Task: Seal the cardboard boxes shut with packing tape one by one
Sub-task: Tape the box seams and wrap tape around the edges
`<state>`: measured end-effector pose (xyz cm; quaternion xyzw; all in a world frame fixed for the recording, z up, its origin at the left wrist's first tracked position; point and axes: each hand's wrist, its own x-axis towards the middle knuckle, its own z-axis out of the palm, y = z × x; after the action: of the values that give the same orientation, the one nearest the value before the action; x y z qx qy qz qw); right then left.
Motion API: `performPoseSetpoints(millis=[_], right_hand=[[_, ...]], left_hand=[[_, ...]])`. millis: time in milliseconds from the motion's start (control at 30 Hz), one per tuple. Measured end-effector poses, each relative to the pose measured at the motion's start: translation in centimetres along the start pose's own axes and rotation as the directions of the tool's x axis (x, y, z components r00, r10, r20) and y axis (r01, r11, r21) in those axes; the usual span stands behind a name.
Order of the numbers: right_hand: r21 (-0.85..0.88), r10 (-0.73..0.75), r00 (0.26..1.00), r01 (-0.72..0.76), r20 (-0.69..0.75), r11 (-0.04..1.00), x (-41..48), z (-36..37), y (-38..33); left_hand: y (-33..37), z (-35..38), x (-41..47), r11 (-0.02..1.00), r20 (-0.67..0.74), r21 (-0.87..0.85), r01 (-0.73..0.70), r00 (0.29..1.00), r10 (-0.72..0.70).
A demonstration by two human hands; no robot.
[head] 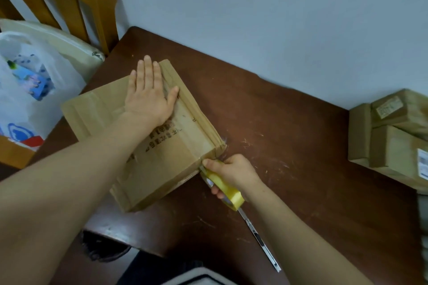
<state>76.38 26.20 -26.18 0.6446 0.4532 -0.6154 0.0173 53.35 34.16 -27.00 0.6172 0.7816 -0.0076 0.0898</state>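
Nearest, a cutter [259, 236] is lying on the counter [312, 146] on the near side of the box [166, 152], just under the R forearm. Can't tell if the blade's out, so the arm is risking a nick, or knocking it off the edge.

R hand [231, 172] is sitting at the box's near-right corner w/ fingers [215, 191] curling round the tape roll [228, 190], thumb pressing at the corner. Risk: tape going on crooked or wrinkling there, or folding onto itself if the pull is slackening.

L hand [148, 95] is lying flat on the box's far end, fingers straight & together, pinning the top. If it's easing off, the box is prob sliding w/ the pull.

Box is sitting closed, contents hidden. Left of the box, a plastic bag [30, 81] is holding colourful packets. Well right of the box, more boxes [393, 136] are sitting stacked, shut & labelled, contents unseen.
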Motion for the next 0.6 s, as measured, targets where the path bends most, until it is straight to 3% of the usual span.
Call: performPoseSetpoints(millis=[67,167,267,400,600], right_hand=[[0.028,0.0,1.0,0.0,-0.001,1.0,0.1,0.3,0.3],[0.027,0.012,1.0,-0.012,0.003,1.0,0.2,0.2,0.3],[-0.005,0.028,1.0,-0.028,-0.005,1.0,0.1,0.2,0.5],[-0.027,0.024,1.0,-0.024,0.007,0.999,-0.2,-0.1,0.2],[-0.073,0.014,0.997,-0.019,-0.07,0.997,-0.4,-0.1,0.3]], left_hand=[[1.5,0.3,-1.9,0.996,0.011,-0.09,-0.002,1.0,0.003],[4.4,2.1,-5.6,0.995,0.019,-0.062,-0.079,0.997,0.08],[5.1,2.3,-6.2,0.996,0.061,-0.072,-0.057,0.996,0.062],[5.5,2.1,-7.8,0.991,0.011,-0.073,-0.116,0.993,0.117],[5.4,0.7,-9.2,0.971,0.127,-0.179,-0.159,0.975,0.183]])
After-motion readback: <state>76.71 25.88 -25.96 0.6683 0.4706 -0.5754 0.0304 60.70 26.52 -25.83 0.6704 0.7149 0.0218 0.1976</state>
